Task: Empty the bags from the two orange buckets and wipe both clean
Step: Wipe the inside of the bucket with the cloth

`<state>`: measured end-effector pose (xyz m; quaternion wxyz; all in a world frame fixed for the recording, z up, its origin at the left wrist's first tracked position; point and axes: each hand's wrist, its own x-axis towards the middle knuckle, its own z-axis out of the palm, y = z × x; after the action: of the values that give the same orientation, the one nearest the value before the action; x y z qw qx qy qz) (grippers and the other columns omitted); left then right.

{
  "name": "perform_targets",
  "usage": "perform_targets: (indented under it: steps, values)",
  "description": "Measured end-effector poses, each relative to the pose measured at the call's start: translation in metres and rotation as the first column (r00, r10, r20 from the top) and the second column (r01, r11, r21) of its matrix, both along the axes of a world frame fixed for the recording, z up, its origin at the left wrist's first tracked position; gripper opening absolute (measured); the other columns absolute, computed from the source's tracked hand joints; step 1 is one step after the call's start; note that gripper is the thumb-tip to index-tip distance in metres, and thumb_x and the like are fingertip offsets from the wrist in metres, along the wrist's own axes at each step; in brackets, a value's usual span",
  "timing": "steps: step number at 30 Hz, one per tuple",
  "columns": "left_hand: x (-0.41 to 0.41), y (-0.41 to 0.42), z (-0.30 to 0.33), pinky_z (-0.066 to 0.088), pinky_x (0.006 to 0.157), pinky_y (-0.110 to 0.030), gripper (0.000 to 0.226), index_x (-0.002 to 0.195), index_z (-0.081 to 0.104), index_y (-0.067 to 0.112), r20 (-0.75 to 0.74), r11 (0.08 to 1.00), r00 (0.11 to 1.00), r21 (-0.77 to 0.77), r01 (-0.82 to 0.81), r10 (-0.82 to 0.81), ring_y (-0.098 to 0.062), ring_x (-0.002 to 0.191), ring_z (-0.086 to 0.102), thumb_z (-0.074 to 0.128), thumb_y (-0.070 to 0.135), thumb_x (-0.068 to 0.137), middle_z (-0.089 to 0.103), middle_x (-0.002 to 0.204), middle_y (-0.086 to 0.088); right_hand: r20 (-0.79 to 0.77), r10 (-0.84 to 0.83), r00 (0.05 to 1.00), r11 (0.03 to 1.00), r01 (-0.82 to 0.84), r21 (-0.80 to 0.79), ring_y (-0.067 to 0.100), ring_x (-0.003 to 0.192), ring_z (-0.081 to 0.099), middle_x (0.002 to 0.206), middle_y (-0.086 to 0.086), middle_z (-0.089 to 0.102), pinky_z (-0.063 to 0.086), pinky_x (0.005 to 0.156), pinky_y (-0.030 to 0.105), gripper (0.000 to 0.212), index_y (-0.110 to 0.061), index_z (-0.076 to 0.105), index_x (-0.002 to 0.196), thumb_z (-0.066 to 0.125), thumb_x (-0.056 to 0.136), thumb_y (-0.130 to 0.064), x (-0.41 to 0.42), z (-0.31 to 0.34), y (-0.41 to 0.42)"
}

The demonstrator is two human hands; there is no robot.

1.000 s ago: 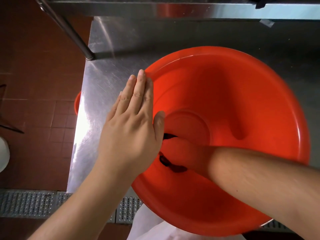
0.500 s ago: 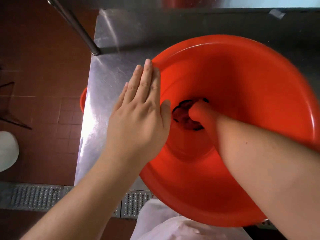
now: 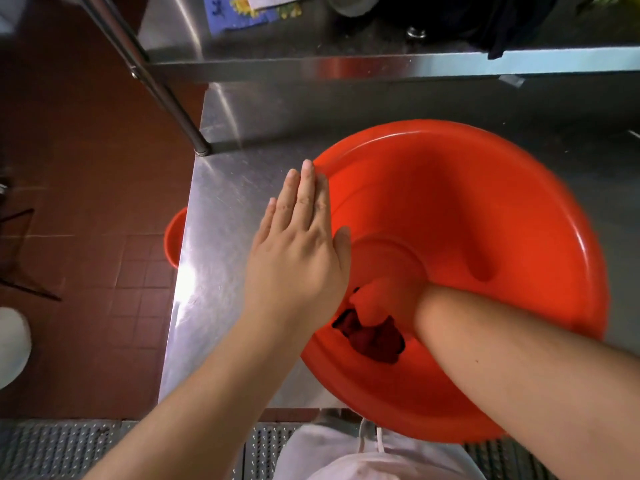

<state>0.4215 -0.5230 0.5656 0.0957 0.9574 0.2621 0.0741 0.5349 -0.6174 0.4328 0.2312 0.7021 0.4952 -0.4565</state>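
A large orange bucket (image 3: 485,188) stands on the steel table (image 3: 221,244), its near side hanging past the table's front edge. My left hand (image 3: 298,258) lies flat with straight fingers against the bucket's left rim, thumb inside. My right hand (image 3: 384,299) is deep inside the bucket, near the left of its bottom, pressing a dark cloth (image 3: 372,336) against the inner wall; its fingers are tinted orange and partly hidden. Below the table's left edge, part of a second orange bucket (image 3: 172,237) shows.
A steel shelf (image 3: 346,60) runs above the table's back, carrying a printed cloth (image 3: 242,10) and dark items; its leg (image 3: 166,95) stands at the table's back left corner. Red floor tiles (image 3: 86,237) lie left, a metal grate (image 3: 55,448) at the front.
My right hand moved the cloth from the bucket's near left wall up to the bottom centre and back down to the near left. My left hand stayed on the rim.
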Motion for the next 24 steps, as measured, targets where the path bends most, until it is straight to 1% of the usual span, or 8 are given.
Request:
perform_targets:
  steps: [2,6,10,12,14,15,19,24]
  values:
    - [0.0,0.0,-0.001,0.008,0.132,-0.039,0.068,0.166,0.019,0.01,0.018,1.0,1.0,-0.024,-0.006,0.007,-0.02,0.163,0.002,0.032,0.043,0.108,0.007,0.176,-0.006,-0.05,0.022,0.999,1.0,-0.022,0.0,0.031,0.114,0.061,0.127,0.01,0.064,0.049,0.096,0.039,0.037,-0.016,0.062,0.129,0.054,0.093,-0.017,-0.007,0.008,0.003]
    - [0.001,0.002,0.002,-0.001,0.13,-0.034,0.07,0.168,0.01,0.012,-0.008,0.998,1.0,-0.056,0.014,-0.015,-0.017,0.162,-0.007,0.028,0.046,0.109,-0.003,0.176,-0.003,0.033,0.133,0.991,0.975,-0.136,0.174,0.023,0.081,0.056,0.106,0.013,0.071,0.046,0.071,0.033,0.013,-0.015,0.066,0.093,0.054,0.089,-0.014,-0.002,0.048,0.005]
    - [-0.003,0.002,0.007,-0.002,0.13,-0.034,0.073,0.168,0.003,0.011,-0.029,0.995,0.999,-0.098,0.031,-0.034,-0.017,0.162,-0.01,0.027,0.048,0.109,-0.006,0.176,-0.002,0.192,0.214,0.958,0.962,-0.241,0.132,0.032,0.093,0.066,0.108,0.015,0.069,0.049,0.075,0.033,0.014,-0.016,0.057,0.082,0.051,0.095,-0.014,0.007,0.089,-0.002]
    - [-0.003,0.003,0.007,-0.001,0.13,-0.034,0.074,0.168,0.001,0.011,-0.007,0.992,0.999,-0.117,0.043,-0.045,-0.017,0.162,-0.01,0.027,0.048,0.108,-0.006,0.176,-0.002,0.209,0.129,0.969,0.978,-0.16,0.136,0.033,0.092,0.065,0.11,0.013,0.068,0.045,0.072,0.033,0.011,-0.019,0.054,0.085,0.052,0.096,-0.016,0.018,0.114,-0.011]
    - [-0.004,0.004,0.006,-0.001,0.13,-0.034,0.075,0.168,0.002,0.012,-0.001,0.99,0.999,-0.135,0.038,-0.039,-0.016,0.162,-0.009,0.026,0.05,0.108,-0.005,0.176,-0.002,0.235,-0.032,0.971,0.961,-0.034,0.273,0.032,0.083,0.062,0.1,0.01,0.068,0.047,0.068,0.034,0.007,-0.019,0.057,0.098,0.053,0.093,-0.017,0.03,0.143,-0.027]
    - [-0.004,0.005,0.006,0.0,0.131,-0.034,0.075,0.168,0.003,0.012,-0.002,0.99,0.999,-0.133,0.038,-0.039,-0.017,0.162,-0.008,0.026,0.051,0.108,-0.004,0.176,-0.002,0.23,-0.129,0.965,0.937,0.043,0.346,0.032,0.081,0.061,0.093,0.007,0.066,0.048,0.066,0.035,0.016,-0.023,0.057,0.105,0.052,0.091,-0.017,0.036,0.16,-0.035]
    - [-0.002,0.008,0.002,0.006,0.132,-0.037,0.077,0.168,0.006,0.011,0.004,0.991,0.999,-0.126,0.044,-0.044,-0.018,0.163,-0.003,0.029,0.052,0.107,0.0,0.177,-0.004,0.253,-0.355,0.9,0.794,0.147,0.589,0.033,0.076,0.056,0.083,0.005,0.059,0.047,0.065,0.042,0.017,-0.024,0.043,0.088,0.055,0.084,-0.013,0.059,0.223,-0.069]
    - [-0.002,0.011,0.001,0.004,0.132,-0.037,0.078,0.168,0.003,0.012,-0.006,0.993,0.999,-0.112,0.048,-0.049,-0.017,0.162,-0.006,0.022,0.056,0.106,-0.004,0.176,-0.002,0.238,-0.644,0.727,0.497,0.16,0.853,0.031,0.074,0.054,0.08,0.0,0.058,0.038,0.061,0.037,0.018,-0.025,0.047,0.09,0.06,0.083,-0.016,0.096,0.264,-0.123]
